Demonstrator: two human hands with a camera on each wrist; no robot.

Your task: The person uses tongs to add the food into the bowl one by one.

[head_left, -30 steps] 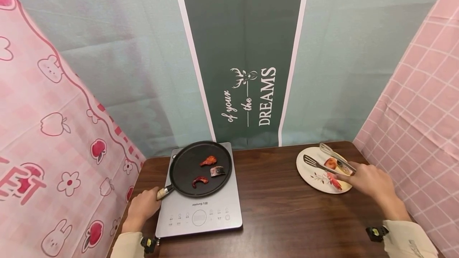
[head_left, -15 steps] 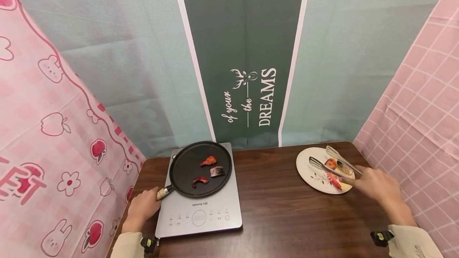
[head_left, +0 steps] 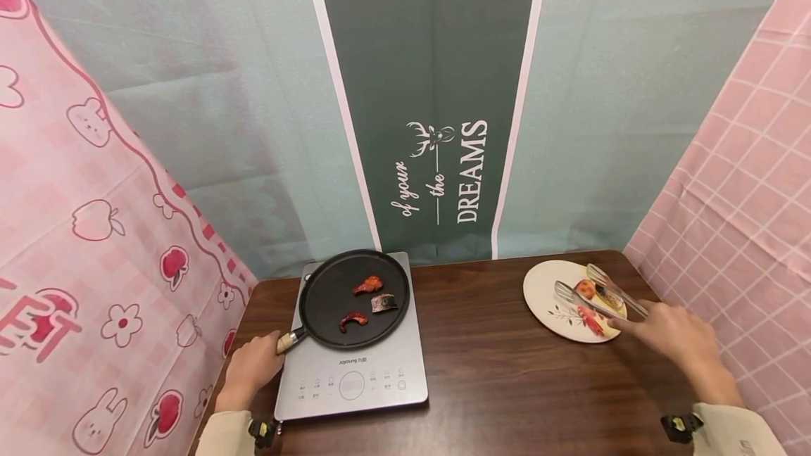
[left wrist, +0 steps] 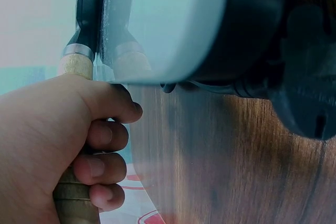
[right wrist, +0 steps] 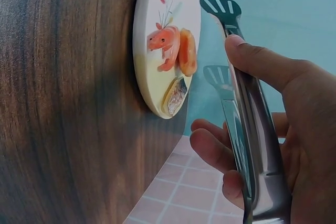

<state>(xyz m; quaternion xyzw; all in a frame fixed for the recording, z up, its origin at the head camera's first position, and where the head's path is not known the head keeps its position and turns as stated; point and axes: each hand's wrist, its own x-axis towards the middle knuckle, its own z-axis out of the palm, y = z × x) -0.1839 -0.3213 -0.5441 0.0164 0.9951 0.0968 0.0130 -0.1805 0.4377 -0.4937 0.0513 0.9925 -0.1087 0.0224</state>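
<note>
My left hand grips the wooden handle of a flat black frying pan. In the pan lie a chicken drumstick, a piece of fish with skin and a dark red curled piece like a tentacle. My right hand holds metal tongs with slotted ends, their arms spread apart. The tongs hang over a white plate. On it sit a red shrimp, an orange-brown oval piece and a grey-and-yellow piece; nothing is between the tongs' ends.
The pan stands on a silver induction cooker with a touch panel, at the table's left. Brown wooden table stretches between cooker and plate. Behind hangs a green curtain; pink cloths close off both sides.
My right hand and the tongs have shifted right and slightly toward me over the plate. The left hand, the pan and the food have stayed put.
</note>
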